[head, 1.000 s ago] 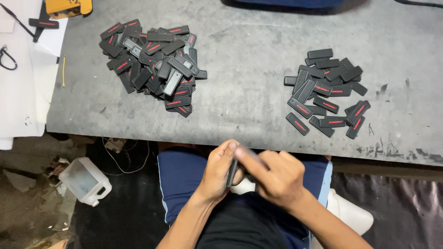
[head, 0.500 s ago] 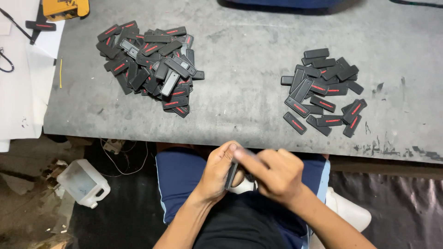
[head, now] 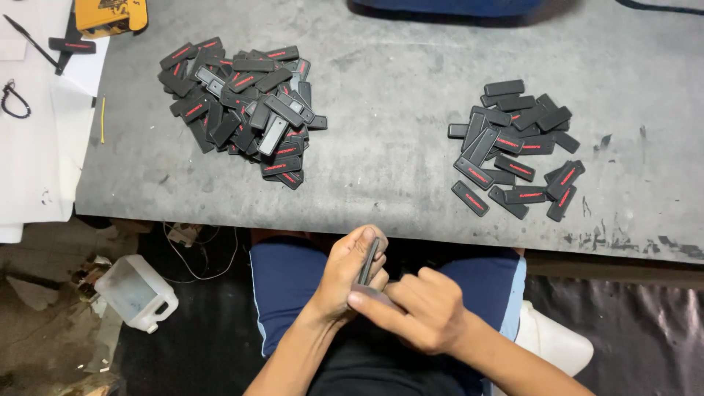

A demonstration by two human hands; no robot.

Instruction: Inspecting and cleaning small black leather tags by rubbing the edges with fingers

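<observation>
Down low, at six o'clock of the view, left hand (head: 348, 275) curled around a slim dark tab (head: 368, 262), thumb along one face and fingers behind, pinching it edge-on to the camera. Long axis of the tab running roughly from seven o'clock up to one o'clock, upper end poking just past the thumb tip. Right hand (head: 422, 312) pressed in from four o'clock, fingers bunched, forefinger laid against the tab's lower end and touching the left palm; nearer of the two to that lower end, though whether gripping or only pushing cannot be told. Both hands hanging over the lap, just short of the near edge of the grey worktable (head: 396, 169). Farther out, at eleven o'clock, a big heap of dark tabs (head: 242, 110), many with a red stripe. At one o'clock, a smaller, flatter scatter of tabs (head: 517, 147), well apart from the heap. Off the table at nine o'clock, white paper sheets (head: 37, 161); below, on the floor, a pale plastic jug (head: 136, 293).
</observation>
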